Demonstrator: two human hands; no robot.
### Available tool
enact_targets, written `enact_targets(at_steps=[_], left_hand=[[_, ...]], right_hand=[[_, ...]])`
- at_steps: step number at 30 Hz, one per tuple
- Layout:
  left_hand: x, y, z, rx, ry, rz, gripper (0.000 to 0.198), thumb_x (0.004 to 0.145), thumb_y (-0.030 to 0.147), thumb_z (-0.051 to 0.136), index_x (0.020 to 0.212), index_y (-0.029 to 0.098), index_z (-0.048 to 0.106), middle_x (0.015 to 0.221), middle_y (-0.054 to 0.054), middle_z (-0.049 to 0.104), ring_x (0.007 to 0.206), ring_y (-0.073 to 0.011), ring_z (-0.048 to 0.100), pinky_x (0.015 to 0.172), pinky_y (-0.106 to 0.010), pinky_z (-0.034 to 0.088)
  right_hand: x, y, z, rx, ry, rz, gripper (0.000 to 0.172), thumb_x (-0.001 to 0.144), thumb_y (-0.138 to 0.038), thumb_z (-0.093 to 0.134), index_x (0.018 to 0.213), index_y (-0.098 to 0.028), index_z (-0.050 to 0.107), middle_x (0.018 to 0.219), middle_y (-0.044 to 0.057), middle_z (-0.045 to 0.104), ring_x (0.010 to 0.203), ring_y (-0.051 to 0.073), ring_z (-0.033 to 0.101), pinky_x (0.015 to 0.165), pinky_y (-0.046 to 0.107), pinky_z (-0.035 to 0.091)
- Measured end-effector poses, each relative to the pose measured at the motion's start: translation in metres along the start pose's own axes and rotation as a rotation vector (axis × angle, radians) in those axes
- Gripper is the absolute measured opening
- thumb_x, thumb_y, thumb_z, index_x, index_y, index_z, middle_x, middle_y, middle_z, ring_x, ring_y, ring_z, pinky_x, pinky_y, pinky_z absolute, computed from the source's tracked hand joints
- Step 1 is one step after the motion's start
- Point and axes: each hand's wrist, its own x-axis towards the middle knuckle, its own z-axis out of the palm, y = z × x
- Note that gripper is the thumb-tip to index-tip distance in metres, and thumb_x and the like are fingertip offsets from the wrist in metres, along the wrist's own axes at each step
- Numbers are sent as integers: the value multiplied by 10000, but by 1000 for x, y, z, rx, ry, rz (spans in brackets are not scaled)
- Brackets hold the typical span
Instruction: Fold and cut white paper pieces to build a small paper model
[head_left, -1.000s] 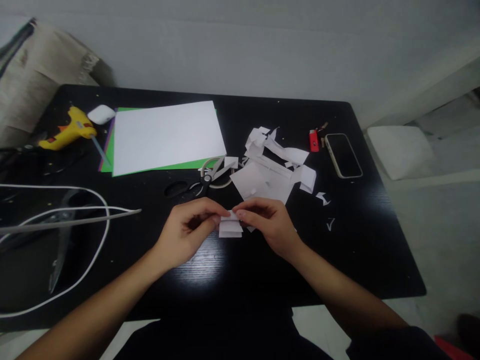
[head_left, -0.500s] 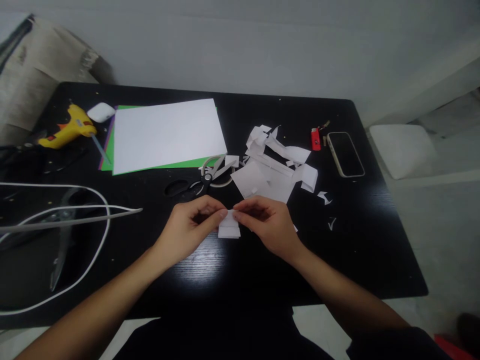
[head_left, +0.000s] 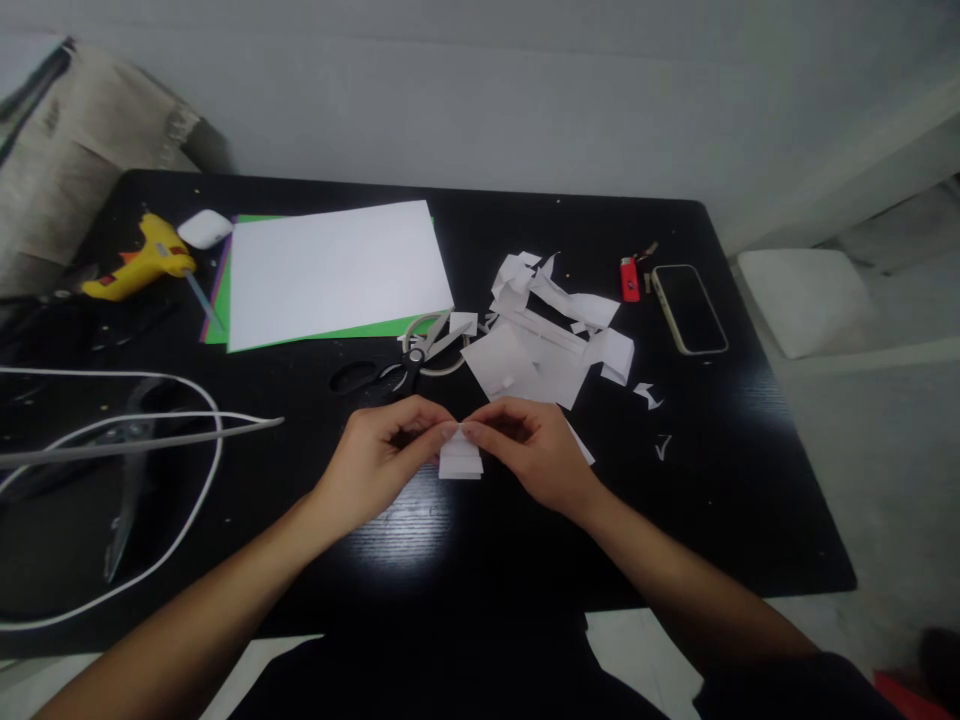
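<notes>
A small folded piece of white paper (head_left: 460,460) is pinched at its top edge between my left hand (head_left: 382,455) and my right hand (head_left: 536,450), just above the black table (head_left: 465,560). Both hands have thumb and forefinger closed on the paper, fingertips nearly meeting at its middle. The paper's lower folds hang below my fingers. Behind my hands lies a pile of white paper scraps (head_left: 547,330), and black-handled scissors (head_left: 405,365) lie left of the pile.
A white sheet on green and purple sheets (head_left: 330,270) lies at the back left. A yellow glue gun (head_left: 139,265) and a white case (head_left: 202,230) are at far left. White cable (head_left: 187,470) loops at left. A red lighter (head_left: 628,280) and a phone (head_left: 688,308) sit at right.
My fingertips have drawn closer together along the top edge of the folded paper; the paper has stayed in about the same place.
</notes>
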Motion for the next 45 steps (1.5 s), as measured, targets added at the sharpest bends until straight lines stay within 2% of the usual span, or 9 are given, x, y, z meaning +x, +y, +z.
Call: enact_targets(at_steps=[5,10,14,21,27,32,36,40,45], left_hand=[[0,1,0,3,10,0,109,971,275,702,922,199,762,673,35,709,605,-99,668,577,-174,518],[0,-1,0,36,50,29,108,974,286,705,941,204,767,712,20,729,626,-107,680,601,-190,530],[1,-1,2,-41,53,14,98,966,285,711,968,201,762,737,7,739,648,-123,698,624,-211,562],[4,4,-2,-187,4,-60,81,914,253,752,945,199,804,829,-29,790,713,-152,725,642,-233,575],[3,6,-6,-191,-28,-57,116,931,210,696,965,200,806,881,-41,796,780,-163,735,702,-252,582],[2,6,-2,-164,-2,-24,95,930,239,715,958,194,794,890,-41,786,754,-148,723,689,-244,576],[2,3,1,-139,68,-20,100,895,259,779,976,201,767,834,-15,769,717,-141,719,664,-232,569],[0,2,0,-78,142,13,181,891,270,792,1066,225,780,890,-14,777,744,-138,710,705,-243,569],[-1,5,-1,-57,148,8,92,908,263,767,985,216,780,783,9,742,681,-125,672,660,-232,536]], right_hand=[[0,-1,1,16,22,-18,154,860,-382,829,854,-228,816,816,14,798,771,172,739,739,298,588],[2,2,0,99,-30,38,174,837,-368,850,918,-227,790,825,6,782,762,161,730,717,283,581],[2,1,-2,134,-56,78,152,828,-318,839,935,-229,778,808,0,779,743,161,728,717,295,588],[3,0,-3,310,-67,142,69,823,-239,792,885,-251,818,813,-17,778,742,144,726,726,289,623],[3,1,-4,401,-75,190,123,857,-322,766,894,-231,841,872,26,792,813,173,750,747,311,647],[1,2,-3,250,-16,96,210,779,-305,888,965,-248,808,868,4,786,799,161,747,727,284,635],[2,5,-1,163,41,32,277,772,-302,903,1014,-247,781,928,20,782,917,193,757,861,345,640],[4,8,1,225,21,-15,310,737,-308,930,1003,-254,780,1084,31,757,1067,215,725,1007,397,611],[2,8,0,49,74,-132,132,828,-237,847,948,-278,811,980,19,672,919,178,677,850,339,609]])
